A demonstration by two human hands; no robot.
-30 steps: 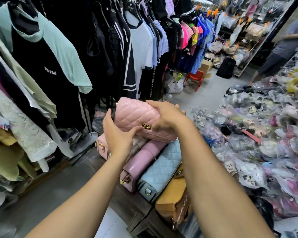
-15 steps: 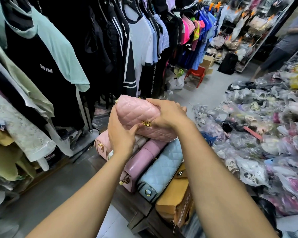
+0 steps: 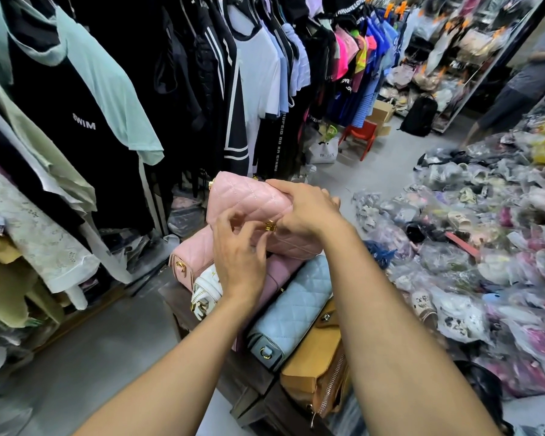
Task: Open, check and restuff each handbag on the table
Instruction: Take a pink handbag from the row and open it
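Note:
A quilted pink handbag (image 3: 249, 199) with a gold clasp (image 3: 269, 227) is held up above the row of bags. My right hand (image 3: 306, 209) grips its right end over the flap. My left hand (image 3: 238, 256) is at the front of the bag, fingers loosely curled and touching the flap near the clasp. Below on the dark wooden table (image 3: 252, 388) lie a second pink bag (image 3: 191, 256), a white bag (image 3: 206, 291), a mauve bag (image 3: 280, 272), a light blue quilted bag (image 3: 293, 313) and a tan bag (image 3: 321, 366).
A rack of hanging clothes (image 3: 107, 105) fills the left side. Piles of bagged shoes (image 3: 485, 247) cover the right. A red plastic chair (image 3: 361, 136), a black backpack (image 3: 420, 114) and a standing person (image 3: 529, 80) are down the aisle.
My left hand let go of the pink bag's left end and moved to its front, fingers now spread near the clasp. The white bag below has come into view.

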